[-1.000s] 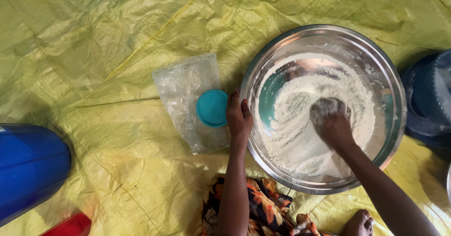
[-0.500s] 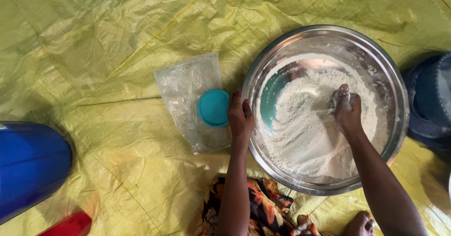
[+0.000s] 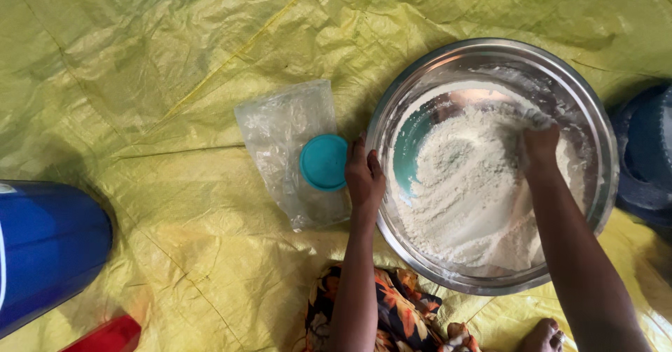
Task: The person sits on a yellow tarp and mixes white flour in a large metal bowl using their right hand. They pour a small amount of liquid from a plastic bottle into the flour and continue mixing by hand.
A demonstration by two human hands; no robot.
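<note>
Steel, shiny and round, the big mixing bowl (image 3: 490, 166) sits on a crinkly yellow plastic sheet (image 3: 140, 79) spread on the floor, and it's about half full of pale, crumbly flour (image 3: 469, 191) that looks coarse and clumpy, with bare metal showing on the bowl's left inner wall. Right hand (image 3: 540, 145) is down in the flour at the bowl's far right side, fingers curled together and dusted white. Left hand (image 3: 364, 177) rests on the bowl's left rim, fingers together and laid flat over the edge. Just left of the bowl lies a wrinkled clear plastic bag (image 3: 290, 149) with a round teal lid (image 3: 324, 162) on top. Well left of the bowl there's a smooth blue drum (image 3: 45, 247).
</note>
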